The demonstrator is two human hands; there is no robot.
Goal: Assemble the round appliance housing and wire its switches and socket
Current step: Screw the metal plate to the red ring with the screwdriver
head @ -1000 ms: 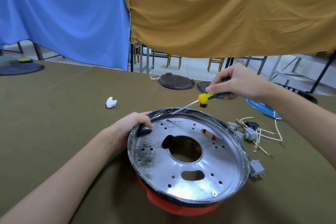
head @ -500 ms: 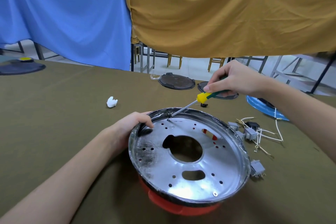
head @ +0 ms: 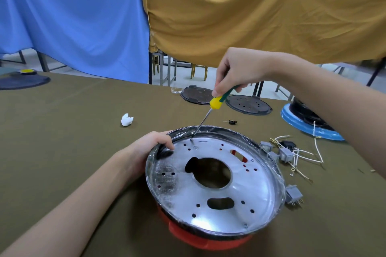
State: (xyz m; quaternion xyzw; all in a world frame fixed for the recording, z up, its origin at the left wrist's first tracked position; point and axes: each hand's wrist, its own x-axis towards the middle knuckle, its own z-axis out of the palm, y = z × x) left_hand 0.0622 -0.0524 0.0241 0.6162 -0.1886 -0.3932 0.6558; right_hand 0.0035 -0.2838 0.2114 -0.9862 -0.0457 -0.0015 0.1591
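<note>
A crumpled white scrap point(head: 126, 120) lies on the olive-cloth worktop point(head: 62, 131); blue fabric sheet point(head: 73, 16) and mustard fabric sheet point(head: 261, 6) hang behind.

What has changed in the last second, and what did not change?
The right hand rose and tipped the screwdriver steeper; its tip stays at the screw by the far rim of the metal plate. The left hand still grips the plate's left rim. The switches did not move.

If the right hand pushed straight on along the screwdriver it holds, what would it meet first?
Most likely the metal plate: the right hand aims the screwdriver down at a screw near its far rim; contact seems already made.
</note>
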